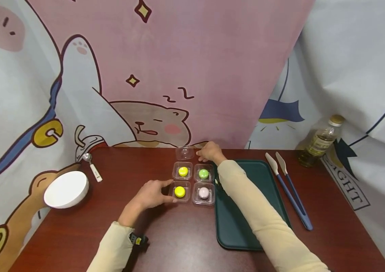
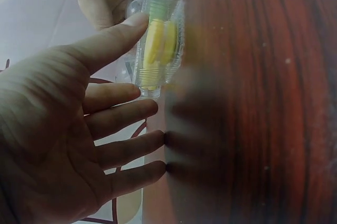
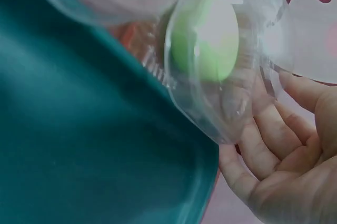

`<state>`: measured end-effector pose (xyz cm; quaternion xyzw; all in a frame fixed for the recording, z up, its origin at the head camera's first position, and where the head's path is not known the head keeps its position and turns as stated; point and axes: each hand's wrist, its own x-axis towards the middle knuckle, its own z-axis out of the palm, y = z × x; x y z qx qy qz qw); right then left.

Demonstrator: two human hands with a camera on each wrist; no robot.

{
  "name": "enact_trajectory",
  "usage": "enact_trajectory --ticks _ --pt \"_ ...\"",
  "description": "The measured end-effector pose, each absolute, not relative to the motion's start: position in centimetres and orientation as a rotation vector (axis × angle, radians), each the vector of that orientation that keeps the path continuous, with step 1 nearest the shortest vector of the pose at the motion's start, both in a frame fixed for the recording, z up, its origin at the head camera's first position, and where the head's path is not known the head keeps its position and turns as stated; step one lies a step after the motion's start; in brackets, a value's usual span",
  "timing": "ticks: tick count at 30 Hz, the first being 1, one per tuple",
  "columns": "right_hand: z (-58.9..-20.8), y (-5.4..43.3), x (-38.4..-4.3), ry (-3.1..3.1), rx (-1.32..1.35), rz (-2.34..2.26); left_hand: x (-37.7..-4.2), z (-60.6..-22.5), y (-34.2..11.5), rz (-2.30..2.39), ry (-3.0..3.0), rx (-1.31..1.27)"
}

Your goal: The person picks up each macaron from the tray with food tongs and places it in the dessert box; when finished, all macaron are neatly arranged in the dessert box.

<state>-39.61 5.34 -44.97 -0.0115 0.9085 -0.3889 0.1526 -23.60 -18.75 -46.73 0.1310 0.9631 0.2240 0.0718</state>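
Several clear plastic boxes stand in a square, each holding a round macaron. My left hand (image 1: 150,194) is at the front-left box (image 1: 186,198), which holds a yellow macaron (image 1: 180,192). Thumb and index finger touch this box's side, with the other fingers spread straight in the left wrist view. Behind the back-right box, with its green macaron (image 1: 204,174), is my right hand (image 1: 210,152), its fingers loosely bent beside the box. A clear lid (image 1: 185,153) stands behind the back-left box and its yellow macaron (image 1: 183,172). The front-right box contains a pale macaron (image 1: 204,193).
A dark green tray (image 1: 233,230) touches or nearly touches the boxes' right side, under my right forearm. Farther right lie blue-handled tongs (image 1: 294,196) and an oil bottle (image 1: 318,145). At left are a white bowl (image 1: 66,189) and a scoop (image 1: 92,167). A patterned curtain (image 1: 233,75) borders the back.
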Motion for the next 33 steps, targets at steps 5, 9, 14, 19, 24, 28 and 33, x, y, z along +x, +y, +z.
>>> enact_trajectory --ticks 5,9,14,19,24,28,33 --pt "-45.3 5.3 -39.6 2.584 0.005 -1.178 -23.7 -46.5 -18.5 0.719 2.881 0.379" --pt "-45.4 5.5 -39.2 2.605 -0.059 -1.123 -23.8 -46.3 -18.4 0.743 2.866 0.377" --pt "-45.4 5.2 -38.8 2.600 -0.124 -1.098 -23.9 -46.2 -18.5 0.745 2.848 0.360" --pt "-45.8 4.9 -39.0 2.593 -0.102 -1.119 -23.8 -46.2 -18.5 0.741 2.838 0.347" --pt "-46.4 4.4 -39.2 2.580 -0.086 -1.125 -23.6 -46.3 -18.6 0.749 2.818 0.343" --pt "-46.6 3.9 -39.5 2.556 -0.054 -1.156 -23.6 -46.3 -18.6 0.753 2.820 0.342" --pt "-46.6 3.2 -39.7 2.590 0.024 -1.086 -23.6 -46.2 -18.6 0.744 2.835 0.351"
